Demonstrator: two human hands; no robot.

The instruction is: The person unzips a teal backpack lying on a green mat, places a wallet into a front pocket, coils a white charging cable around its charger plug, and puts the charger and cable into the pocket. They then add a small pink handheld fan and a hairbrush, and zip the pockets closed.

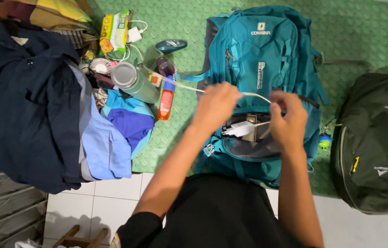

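A teal backpack [260, 55] lies flat on the green mat, its near pocket open. Over that pocket my left hand [215, 106] pinches a thin white cable [185, 86] that trails off to the left toward the pile of small items. My right hand [289, 120] holds the same cable's other stretch. Between my hands, a white charger plug [240, 129] hangs at the mouth of the open pocket, beside a dark boxy item inside it.
A dark olive backpack [375, 142] lies to the right. On the left are a navy garment [24, 105], blue folded clothes [127, 121], a grey-green flask [134, 82], an orange tube [166, 98], a small fan [101, 65] and a snack packet [113, 31]. White floor tiles lie nearer me.
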